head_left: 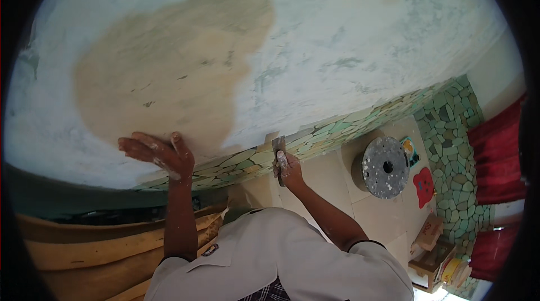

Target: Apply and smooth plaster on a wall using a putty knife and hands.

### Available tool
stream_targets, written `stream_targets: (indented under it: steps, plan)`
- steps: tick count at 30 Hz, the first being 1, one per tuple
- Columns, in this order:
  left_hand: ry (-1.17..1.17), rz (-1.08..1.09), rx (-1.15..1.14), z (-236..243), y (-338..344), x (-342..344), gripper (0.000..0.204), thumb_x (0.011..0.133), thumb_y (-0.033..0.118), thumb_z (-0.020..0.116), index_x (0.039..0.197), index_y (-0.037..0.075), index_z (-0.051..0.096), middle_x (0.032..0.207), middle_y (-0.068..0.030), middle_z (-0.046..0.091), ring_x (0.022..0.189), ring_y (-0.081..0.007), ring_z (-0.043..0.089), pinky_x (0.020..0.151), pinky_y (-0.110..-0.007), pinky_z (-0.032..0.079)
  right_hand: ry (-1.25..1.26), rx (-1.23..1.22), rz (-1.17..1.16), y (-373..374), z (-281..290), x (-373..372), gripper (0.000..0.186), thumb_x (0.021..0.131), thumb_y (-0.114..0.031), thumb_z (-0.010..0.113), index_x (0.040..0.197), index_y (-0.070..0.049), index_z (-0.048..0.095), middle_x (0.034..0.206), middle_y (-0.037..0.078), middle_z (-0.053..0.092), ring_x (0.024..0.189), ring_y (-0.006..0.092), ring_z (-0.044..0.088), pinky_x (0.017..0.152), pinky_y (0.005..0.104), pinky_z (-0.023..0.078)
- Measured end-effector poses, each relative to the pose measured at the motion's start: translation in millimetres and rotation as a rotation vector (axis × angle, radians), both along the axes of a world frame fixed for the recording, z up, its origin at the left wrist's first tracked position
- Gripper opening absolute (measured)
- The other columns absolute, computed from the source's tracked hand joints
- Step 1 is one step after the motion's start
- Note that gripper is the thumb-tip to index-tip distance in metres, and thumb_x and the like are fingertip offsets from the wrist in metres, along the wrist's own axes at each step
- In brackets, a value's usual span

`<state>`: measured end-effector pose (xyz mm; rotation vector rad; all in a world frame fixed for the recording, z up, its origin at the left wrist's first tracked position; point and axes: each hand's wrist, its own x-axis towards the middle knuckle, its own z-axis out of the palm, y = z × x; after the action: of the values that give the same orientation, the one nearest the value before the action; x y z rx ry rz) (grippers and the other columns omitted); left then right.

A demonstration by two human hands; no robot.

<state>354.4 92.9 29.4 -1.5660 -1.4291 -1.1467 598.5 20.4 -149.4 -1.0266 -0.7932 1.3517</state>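
Observation:
My left hand (163, 155), dusted with white, lies with its fingers stretched out against the wall (337, 31), at the bottom of a large damp-looking beige patch (169, 70). My right hand (289, 169) grips a flat scraper (278, 143) upright just below the white coating, by a band of green irregular stone tiles (332, 129). The wall around the beige patch is white with greenish smudges.
A round speckled spool-like drum (381, 166) stands on the tiled floor (365, 216), near a red bear-shaped item (423, 187). Red curtains (495, 155) hang at right, above boxes (430, 267). Brown draped sheets (95, 245) are at lower left.

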Motion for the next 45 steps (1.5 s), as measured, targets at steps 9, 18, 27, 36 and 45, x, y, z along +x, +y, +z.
stream_targets:
  steps: [9, 18, 27, 36, 45]
  plan:
    - [0.069, -0.104, -0.124, -23.8, -6.9, -4.2, 0.083, 0.093, 0.048, 0.044, 0.148, 0.005, -0.001, 0.149, -0.0306, -0.014, 0.137, -0.0482, -0.016, 0.104, -0.064, -0.01, -0.148, 0.03, 0.03, 20.5, -25.6, -16.1, 0.046, 0.091, -0.047, 0.054, 0.069, -0.008, 0.05, 0.052, 0.0, 0.045, 0.042, 0.0093, 0.045, 0.04, 0.0242, 0.038]
    - [0.099, -0.161, -0.259, -52.7, -26.4, 1.1, 0.089, 0.087, 0.046, 0.057, 0.148, 0.007, 0.006, 0.149, -0.0315, -0.008, 0.137, -0.0492, -0.013, 0.105, -0.065, -0.004, -0.226, 0.114, -0.074, 27.7, -47.7, -27.8, 0.043, 0.092, -0.044, 0.055, 0.069, -0.007, 0.05, 0.053, 0.0, 0.046, 0.04, 0.0079, 0.043, 0.038, 0.0232, 0.036]
    - [0.054, -0.306, -0.733, -84.3, -90.7, -10.9, 0.08, 0.081, 0.031, 0.067, 0.146, 0.011, 0.024, 0.152, -0.0251, 0.005, 0.138, -0.0479, 0.008, 0.109, -0.057, 0.017, -0.484, 0.329, -0.226, 42.1, -47.0, -24.8, 0.023, 0.088, -0.027, 0.059, 0.079, -0.006, 0.053, 0.056, 0.007, 0.047, 0.048, 0.0213, 0.047, 0.042, 0.0345, 0.035]
    - [-0.355, -0.271, -1.06, -162.9, -167.5, -68.9, 0.059, 0.087, 0.03, 0.061, 0.14, 0.014, 0.04, 0.151, -0.019, 0.019, 0.139, -0.0414, 0.016, 0.108, -0.052, 0.024, -0.379, 0.18, -0.181, 41.9, 49.9, -24.5, 0.046, 0.093, -0.039, 0.054, 0.067, -0.002, 0.052, 0.051, 0.003, 0.046, 0.044, 0.0102, 0.045, 0.042, 0.0289, 0.035]
    - [-0.638, -0.125, -0.943, -150.4, -190.1, -102.5, 0.031, 0.092, 0.02, 0.056, 0.118, 0.004, 0.061, 0.133, -0.0162, 0.05, 0.122, -0.0317, 0.047, 0.101, -0.039, 0.037, -0.326, 0.143, -0.048, 22.0, -22.1, -84.8, 0.042, 0.092, -0.036, 0.059, 0.063, -0.005, 0.052, 0.049, 0.001, 0.045, 0.041, 0.0105, 0.041, 0.04, 0.0271, 0.033]
